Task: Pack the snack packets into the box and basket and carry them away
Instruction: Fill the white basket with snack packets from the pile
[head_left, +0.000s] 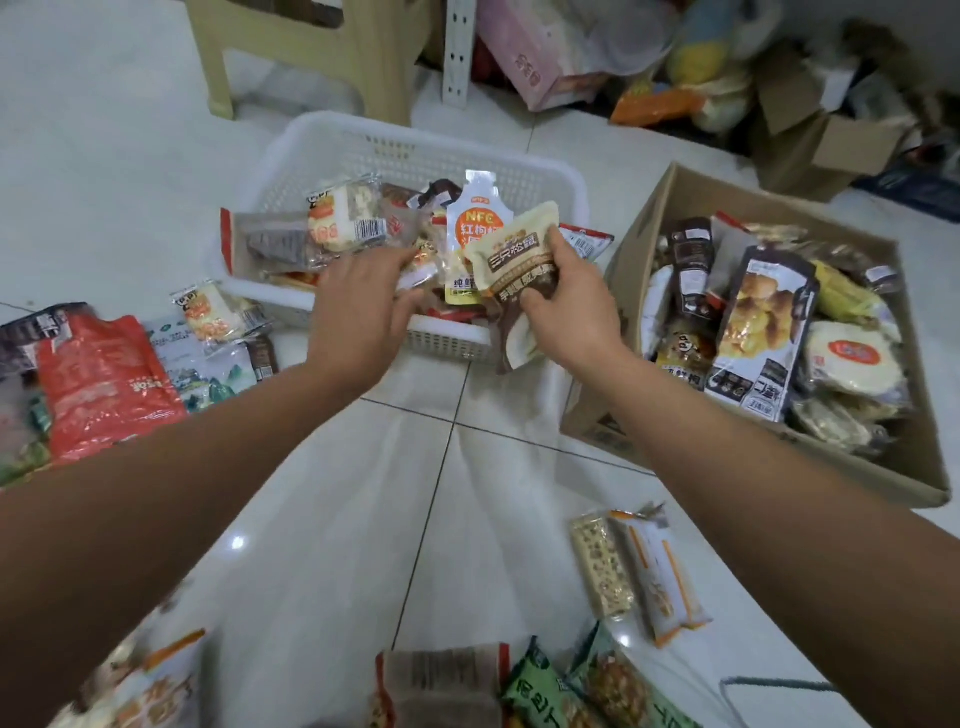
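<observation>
Loose packets (540, 696) on the floor, unpacked. Right hand (571, 306) fingers pinch brown snack packet (514, 260) over white basket (415, 150); left hand (358, 306) finger state unclear. Next: drop it in.

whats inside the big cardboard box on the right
The cardboard box holds snack packets, a tall bread packet and a round cake packet on top. Lower packets and the box floor are covered.

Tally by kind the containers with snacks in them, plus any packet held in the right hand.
Basket: 1
Box: 1
Packet in right hand: 1
Total: 3
</observation>
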